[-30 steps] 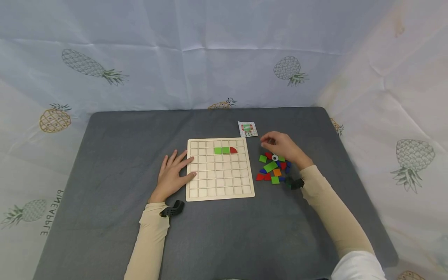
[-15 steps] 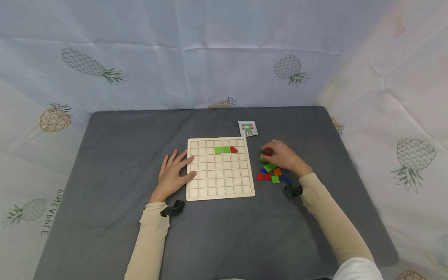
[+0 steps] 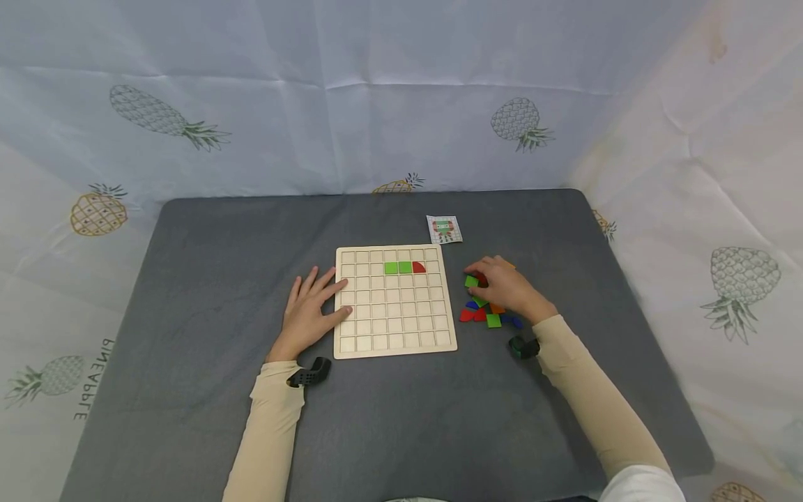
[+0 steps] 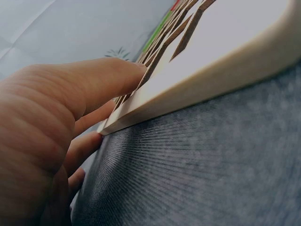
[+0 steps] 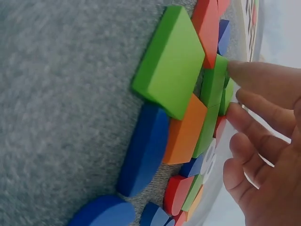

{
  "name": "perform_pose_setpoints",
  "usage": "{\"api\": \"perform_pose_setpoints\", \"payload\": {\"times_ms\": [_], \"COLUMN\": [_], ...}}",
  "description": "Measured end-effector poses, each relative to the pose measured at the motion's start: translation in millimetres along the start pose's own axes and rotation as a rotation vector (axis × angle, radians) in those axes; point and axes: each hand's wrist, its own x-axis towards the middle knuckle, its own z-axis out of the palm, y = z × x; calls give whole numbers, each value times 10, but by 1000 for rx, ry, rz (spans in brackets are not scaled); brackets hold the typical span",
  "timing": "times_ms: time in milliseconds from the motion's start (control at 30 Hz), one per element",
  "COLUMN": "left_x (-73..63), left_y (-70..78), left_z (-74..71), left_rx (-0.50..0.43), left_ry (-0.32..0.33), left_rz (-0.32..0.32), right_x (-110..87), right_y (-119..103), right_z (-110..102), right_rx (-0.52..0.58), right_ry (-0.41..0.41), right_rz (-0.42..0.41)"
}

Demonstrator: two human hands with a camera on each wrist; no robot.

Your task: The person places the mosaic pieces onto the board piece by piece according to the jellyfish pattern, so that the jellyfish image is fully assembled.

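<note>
Left hand: your left hand (image 3: 309,314) lies flat on the grey bench (image 3: 207,279), fingers straight and spread. The fingertips (image 4: 136,70) touch the left edge of the pale wooden grid board (image 3: 394,302). It holds nothing.

Right hand: your right hand (image 3: 505,287) is over the heap of small coloured wooden blocks (image 3: 486,310), just right of the board. The fingers (image 5: 263,80) are gently bent, and one fingertip touches a narrow green block (image 5: 214,89). No pinch is closed yet, so I read the hand as relaxed and empty.

Where the blocks are: the loose blocks lie on the bench between the board and your right wrist. In the right wrist view a green square block (image 5: 171,61) lies on top, over an orange block (image 5: 186,132), with blue rounded blocks (image 5: 143,150) and red blocks (image 5: 210,26) around.

On the board: two green squares (image 3: 398,268) and one red quarter-round piece (image 3: 419,268) sit in the second row from the far edge.

Pattern card: a small printed card (image 3: 444,229) lies on the bench beyond the far right corner of the board.

Handling, my judgement: the blocks look light, stiff and smoothly painted, so they can slip. They are not fragile. Take one by two opposite side faces with thumb and forefinger; first slide it free from the heap, because the neighbours lie tight and overlap.
</note>
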Motion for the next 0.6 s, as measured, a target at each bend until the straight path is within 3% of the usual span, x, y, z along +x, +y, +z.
{"api": "perform_pose_setpoints", "payload": {"times_ms": [333, 600], "left_x": [0, 10], "left_y": [-4, -10], "left_z": [-4, -2], "left_rx": [0, -7], "left_ry": [2, 3], "left_rz": [7, 8], "right_x": [8, 88], "right_y": [0, -35], "right_z": [25, -40], "right_rx": [-64, 2], "right_ry": [18, 23], "right_rz": [11, -16]}}
